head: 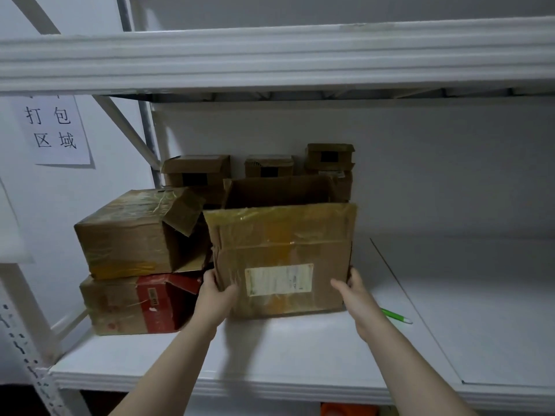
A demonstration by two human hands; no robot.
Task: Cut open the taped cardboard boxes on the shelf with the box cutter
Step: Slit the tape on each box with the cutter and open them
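In the head view, the left hand (217, 291) and right hand (353, 291) each grip a lower front corner of the open-topped box (282, 250), which stands mid-shelf (300, 355). At the shelf's left end, just beside it, a taped brown box (132, 232) sits stacked on a red-sided box (129, 304). A thin green tool (396, 316), possibly the box cutter, lies just behind the right wrist.

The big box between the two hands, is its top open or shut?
Open. The top flaps of the big box stand up, and its inner wall shows between them.
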